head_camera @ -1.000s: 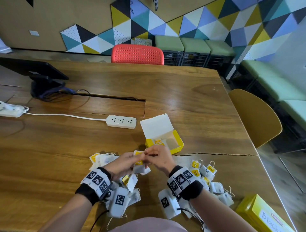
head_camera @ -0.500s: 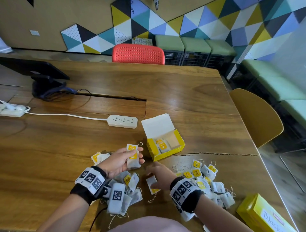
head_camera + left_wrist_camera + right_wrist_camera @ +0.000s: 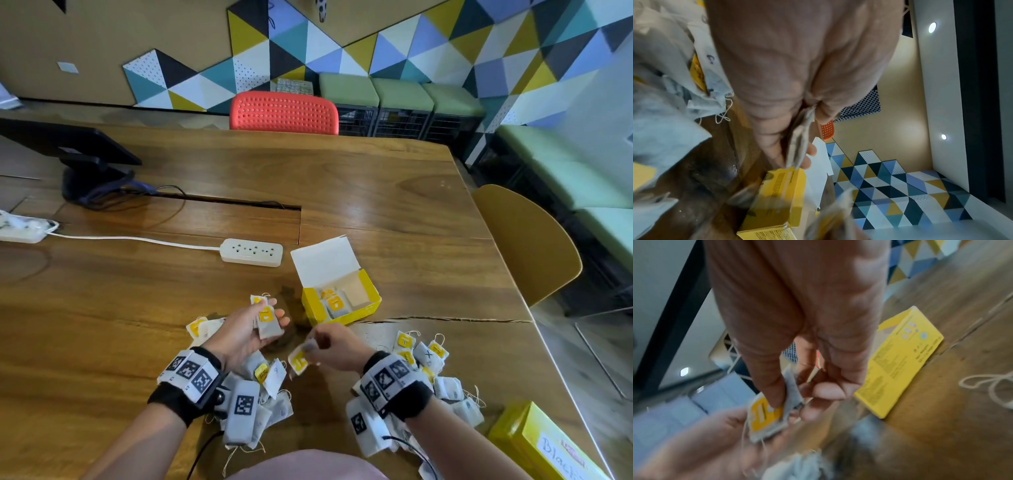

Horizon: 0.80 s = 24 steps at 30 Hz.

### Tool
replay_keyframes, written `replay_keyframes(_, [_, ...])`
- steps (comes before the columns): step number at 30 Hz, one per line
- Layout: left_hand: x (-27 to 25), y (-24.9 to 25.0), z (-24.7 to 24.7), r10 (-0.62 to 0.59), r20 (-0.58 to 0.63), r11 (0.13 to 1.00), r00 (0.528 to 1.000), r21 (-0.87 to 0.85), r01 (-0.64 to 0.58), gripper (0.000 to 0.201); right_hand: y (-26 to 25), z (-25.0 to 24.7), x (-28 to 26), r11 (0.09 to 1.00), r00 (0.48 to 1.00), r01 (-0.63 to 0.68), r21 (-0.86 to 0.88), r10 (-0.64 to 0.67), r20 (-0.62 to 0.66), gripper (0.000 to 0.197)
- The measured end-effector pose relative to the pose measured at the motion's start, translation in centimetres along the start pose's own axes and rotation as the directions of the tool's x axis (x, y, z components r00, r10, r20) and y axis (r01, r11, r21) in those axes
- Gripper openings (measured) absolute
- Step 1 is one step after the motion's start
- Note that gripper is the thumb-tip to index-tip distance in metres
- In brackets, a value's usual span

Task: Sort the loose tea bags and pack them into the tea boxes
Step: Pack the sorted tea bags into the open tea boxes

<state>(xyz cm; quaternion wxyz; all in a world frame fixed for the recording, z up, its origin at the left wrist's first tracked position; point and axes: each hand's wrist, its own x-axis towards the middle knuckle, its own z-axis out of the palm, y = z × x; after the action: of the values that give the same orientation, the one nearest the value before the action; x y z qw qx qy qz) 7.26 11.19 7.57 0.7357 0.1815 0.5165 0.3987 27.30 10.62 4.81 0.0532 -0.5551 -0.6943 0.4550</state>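
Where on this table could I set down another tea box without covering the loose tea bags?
Bare wood lies left of the left hand, below the power strip, and beyond the open tea box toward the red chair. Around both wrists, tea bags crowd the near edge.

Handwritten "Black…", cut off by the frame, on the closed yellow tea box (image 3: pixel 544 445); an "X" on one tea bag (image 3: pixel 427 356).

Left hand (image 3: pixel 797 68) pinches thin stack of tea bags (image 3: pixel 800 138) edge-on between thumb and fingers. Open yellow tea box (image 3: pixel 781 194) just beyond fingertips, white lid (image 3: pixel 821 170) raised. Loose tea bags (image 3: pixel 674 81) heaped left on wooden table (image 3: pixel 715 162).
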Motion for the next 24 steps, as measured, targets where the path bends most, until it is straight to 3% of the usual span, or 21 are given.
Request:
replay_keyframes(3, [0.1, -0.1, 0.0, 0.047, 0.006, 0.999, 0.999, -0.019, -0.047, 0.031, -2.3, -1.8, -0.8, 0.929, 0.998, 0.054, 0.367, -0.035, -0.058, 0.010])
replay_keyframes(6, [0.1, -0.1, 0.6, 0.089, 0.034, 0.996, 0.995, -0.029, -0.088, 0.030, -3.9, -2.1, -0.5, 0.828, 0.994, -0.011, 0.561, 0.071, -0.084, 0.008])
replay_keyframes(12, [-0.2, -0.4, 1.8, 0.148, 0.133, 0.989, 0.980, -0.017, -0.147, 0.036, -4.2, -0.2, 1.4, 0.870, 0.974, -0.099, 0.483, 0.183, -0.130, 0.022])
replay_keyframes(14, [-0.3, -0.5, 2.0, 0.181, 0.141, 0.982, 0.973, 0.023, -0.186, 0.037, -4.3, 0.3, 1.8, 0.855, 0.962, -0.094, 0.510, 0.210, -0.175, 0.020])
replay_keyframes(17, [-0.2, -0.6, 1.9, 0.219, 0.140, 0.970, 0.966, 0.080, -0.231, 0.039, -4.2, 0.6, 2.2, 0.806, 0.960, -0.092, 0.584, 0.227, -0.162, 0.034])
replay_keyframes(24, [0.3, -1.3, 1.3, 0.188, 0.143, 0.977, 0.972, 0.071, -0.200, 0.045, -4.1, 0.3, 1.8, 0.718, 0.968, -0.013, 0.696, 0.185, -0.172, 0.008])
